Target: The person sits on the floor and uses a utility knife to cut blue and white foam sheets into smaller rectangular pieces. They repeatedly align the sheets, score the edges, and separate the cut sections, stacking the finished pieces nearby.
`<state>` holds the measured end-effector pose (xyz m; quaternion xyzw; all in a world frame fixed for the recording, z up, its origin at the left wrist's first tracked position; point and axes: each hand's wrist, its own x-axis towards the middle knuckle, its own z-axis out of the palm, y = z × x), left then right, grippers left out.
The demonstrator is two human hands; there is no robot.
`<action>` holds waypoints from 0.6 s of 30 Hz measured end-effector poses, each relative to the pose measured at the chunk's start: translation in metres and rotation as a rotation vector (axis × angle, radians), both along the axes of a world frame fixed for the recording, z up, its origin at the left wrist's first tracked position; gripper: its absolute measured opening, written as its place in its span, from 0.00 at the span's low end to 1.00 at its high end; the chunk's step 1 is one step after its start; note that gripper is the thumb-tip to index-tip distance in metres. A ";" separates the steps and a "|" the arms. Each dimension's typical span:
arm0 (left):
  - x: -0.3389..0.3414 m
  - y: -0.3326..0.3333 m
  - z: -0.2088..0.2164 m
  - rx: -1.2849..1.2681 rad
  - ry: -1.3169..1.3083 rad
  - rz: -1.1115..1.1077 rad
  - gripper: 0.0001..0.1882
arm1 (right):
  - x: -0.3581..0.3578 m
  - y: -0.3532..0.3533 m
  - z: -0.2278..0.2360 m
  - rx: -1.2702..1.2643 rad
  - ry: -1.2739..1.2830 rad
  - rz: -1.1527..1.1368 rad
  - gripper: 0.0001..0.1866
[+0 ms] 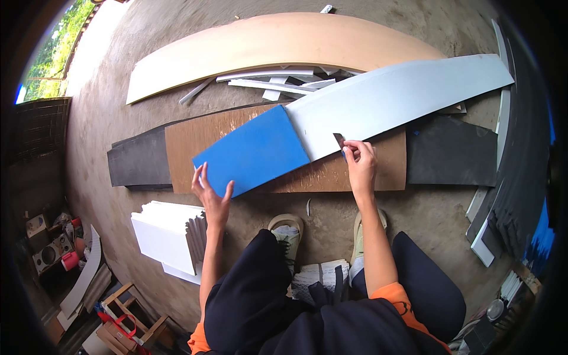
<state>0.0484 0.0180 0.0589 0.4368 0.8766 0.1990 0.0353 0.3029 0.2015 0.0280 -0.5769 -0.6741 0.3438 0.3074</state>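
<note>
A blue rectangular sheet (251,155) lies aslant on a long white sheet (384,92), covering its near left end. My left hand (210,192) grips the blue sheet's lower left corner, fingers at the short end and thumb at the long edge. In my right hand (361,160), thumb and fingers pinch a knife blade (338,140), dark and slanted, over the white sheet's near edge; a bit of blue shows at the fingertips, and the rest of the knife is hidden. Beneath lies a worn brown board (378,168) on dark grey sheets (452,151).
A large curved tan sheet (284,41) lies beyond, with white offcuts (272,86) under its near edge. A stack of white sheets (165,234) stands by my left forearm. More white pieces (319,275) lie between my feet. Long strips (503,130) line the right side.
</note>
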 end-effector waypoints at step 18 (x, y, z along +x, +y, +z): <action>-0.036 -0.068 -0.070 0.104 -0.332 0.381 0.33 | -0.060 -0.002 -0.019 -0.260 0.084 0.312 0.06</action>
